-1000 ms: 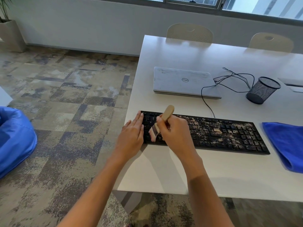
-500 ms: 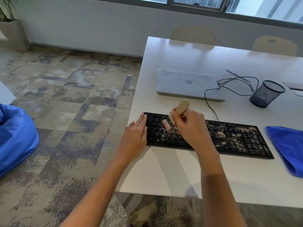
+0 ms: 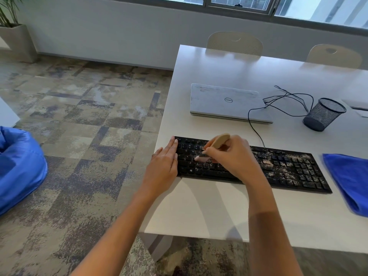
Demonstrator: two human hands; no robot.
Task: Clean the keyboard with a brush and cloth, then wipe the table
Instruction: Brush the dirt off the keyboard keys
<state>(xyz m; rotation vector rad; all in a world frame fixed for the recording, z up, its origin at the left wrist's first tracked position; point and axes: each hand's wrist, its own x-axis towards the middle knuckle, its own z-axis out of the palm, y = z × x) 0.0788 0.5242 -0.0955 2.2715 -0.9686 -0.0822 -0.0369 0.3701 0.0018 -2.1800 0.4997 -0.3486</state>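
Two bare forearms reaching in from the near edge over a white counter [image 3: 219, 212]. Left hand [image 3: 162, 168] flat and open, holding nothing, fingers [image 3: 174, 145] extended and resting on the left end of a black keyboard [image 3: 288, 172]. Right hand [image 3: 236, 158] closed around a small tan-handled brush [image 3: 219, 140], bristles blurred and pressed to the keys left of centre. Left part of the keyboard mostly dark and clean; right part speckled with pale crumbs and dust. Blue cloth [image 3: 348, 182] lying on the counter just beside the keyboard's right end. Farther back, a closed silver laptop [image 3: 227, 102], loose black cables [image 3: 288, 100], and a black mesh cup [image 3: 323, 114]. Two pale chair backs [image 3: 235, 43] at the far edge. Patterned carpet and a blue beanbag [image 3: 18, 168] to the left.
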